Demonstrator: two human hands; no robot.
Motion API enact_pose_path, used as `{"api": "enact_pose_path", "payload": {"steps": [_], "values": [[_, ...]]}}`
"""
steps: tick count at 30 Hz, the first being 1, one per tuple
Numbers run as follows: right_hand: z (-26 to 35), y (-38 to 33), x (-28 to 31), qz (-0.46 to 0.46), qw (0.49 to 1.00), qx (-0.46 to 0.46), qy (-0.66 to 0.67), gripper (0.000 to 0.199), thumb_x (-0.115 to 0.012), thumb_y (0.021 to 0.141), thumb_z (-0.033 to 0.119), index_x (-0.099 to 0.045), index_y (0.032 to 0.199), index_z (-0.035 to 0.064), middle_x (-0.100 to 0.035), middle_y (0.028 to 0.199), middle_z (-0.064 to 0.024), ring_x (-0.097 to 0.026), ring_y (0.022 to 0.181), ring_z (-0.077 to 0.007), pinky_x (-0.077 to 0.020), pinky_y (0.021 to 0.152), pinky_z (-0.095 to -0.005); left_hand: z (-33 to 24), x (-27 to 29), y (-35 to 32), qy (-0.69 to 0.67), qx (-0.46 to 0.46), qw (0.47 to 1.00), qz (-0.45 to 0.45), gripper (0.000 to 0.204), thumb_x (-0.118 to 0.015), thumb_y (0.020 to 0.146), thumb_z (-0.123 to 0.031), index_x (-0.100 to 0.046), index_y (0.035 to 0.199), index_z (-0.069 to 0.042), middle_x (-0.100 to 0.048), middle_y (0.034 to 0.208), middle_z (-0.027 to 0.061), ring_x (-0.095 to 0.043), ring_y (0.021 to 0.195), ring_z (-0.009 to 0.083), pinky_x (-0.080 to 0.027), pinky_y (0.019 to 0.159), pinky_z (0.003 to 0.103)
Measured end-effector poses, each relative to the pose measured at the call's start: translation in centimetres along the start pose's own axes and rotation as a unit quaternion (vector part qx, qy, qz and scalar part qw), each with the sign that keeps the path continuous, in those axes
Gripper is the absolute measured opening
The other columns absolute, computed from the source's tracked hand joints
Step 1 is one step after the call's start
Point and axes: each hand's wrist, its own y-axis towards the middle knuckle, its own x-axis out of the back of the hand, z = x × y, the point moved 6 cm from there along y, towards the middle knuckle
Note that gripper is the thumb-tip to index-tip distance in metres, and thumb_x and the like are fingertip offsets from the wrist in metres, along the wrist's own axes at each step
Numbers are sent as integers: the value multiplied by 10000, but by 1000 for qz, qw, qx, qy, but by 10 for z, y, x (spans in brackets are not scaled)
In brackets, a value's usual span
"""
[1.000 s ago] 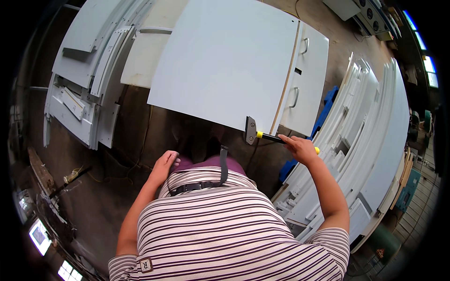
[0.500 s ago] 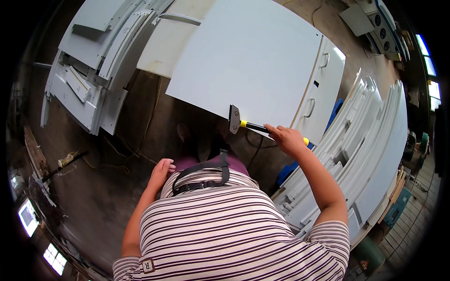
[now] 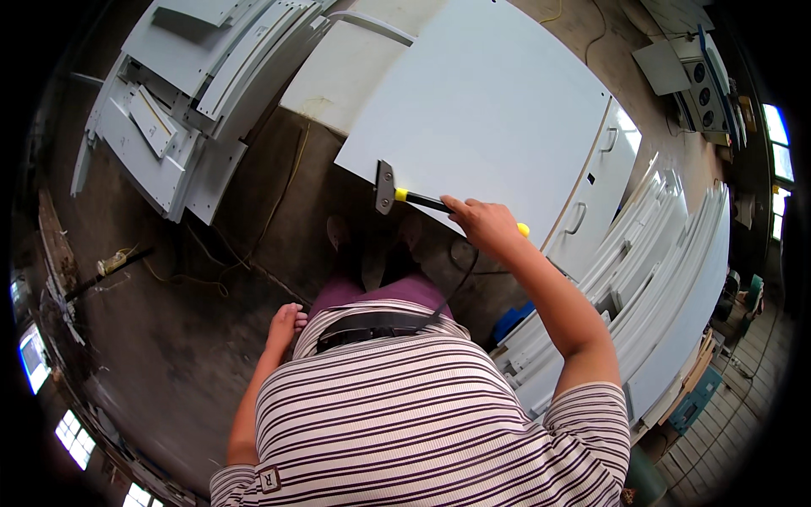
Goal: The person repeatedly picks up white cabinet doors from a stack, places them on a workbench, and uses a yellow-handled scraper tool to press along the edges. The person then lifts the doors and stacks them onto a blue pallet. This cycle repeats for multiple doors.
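Observation:
My right hand (image 3: 483,223) is closed around the black handle of a scraper (image 3: 427,202) with yellow ends. Its wide grey metal head sits at the near left edge of a large white panel (image 3: 486,110), and from above I cannot tell whether the blade touches. My left hand (image 3: 285,324) hangs low beside my left hip, fingers loosely curled in, with nothing visible in them. On the panel's right side lies a narrower white board (image 3: 598,177) with two metal pull handles.
Stacked white panels (image 3: 182,110) stand at the left. Long white strips (image 3: 642,279) are piled at the right. A pale board (image 3: 346,76) adjoins the large panel. A yellow cord (image 3: 291,173) runs over the floor, and a teal box (image 3: 697,399) sits at the far right.
My right hand has carried the scraper leftward along the panel's near edge and slightly farther from me. My left hand stays by my hip, its fingers more curled. The whole view has shifted somewhat.

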Motion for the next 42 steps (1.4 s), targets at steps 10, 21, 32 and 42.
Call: {"api": "enact_pose_path", "payload": {"steps": [10, 21, 32, 42], "values": [[29, 83, 13, -169, 973, -5, 156, 345, -533, 924, 319, -520, 1244, 191, -643, 862, -126, -608, 760, -347, -478, 640, -428, -103, -99, 41, 134, -117, 975, 133, 341, -462, 972, -277, -603, 1091, 10, -673, 966, 104, -639, 838, 141, -502, 772, 278], [-92, -133, 15, -283, 785, -358, 418, 253, -607, 908, 239, -604, 1058, 36, -541, 628, 7, -470, 532, -44, -393, 495, -218, -197, -315, 97, -164, -76, 950, 254, 377, -600, 921, -281, -525, 1151, 8, -610, 1084, 109, -591, 1006, 207, -466, 909, 385], [-132, -203, -12, -317, 792, -394, 343, 291, -582, 918, 276, -594, 1116, 62, -578, 647, -67, -557, 584, -153, -449, 574, -302, -224, -183, 142, -242, -212, 945, 50, 168, -527, 947, -155, -547, 1045, -20, -610, 942, 46, -592, 822, 157, -490, 732, 325], [-150, -152, 17, -270, 867, -359, 216, 454, -519, 921, 213, -433, 1362, 280, -638, 889, -180, -596, 818, -392, -470, 688, -456, -220, -67, 131, -338, -163, 927, -8, 468, -425, 990, -369, -453, 1280, -4, -536, 1235, 104, -503, 1120, 237, -378, 990, 383]]}}
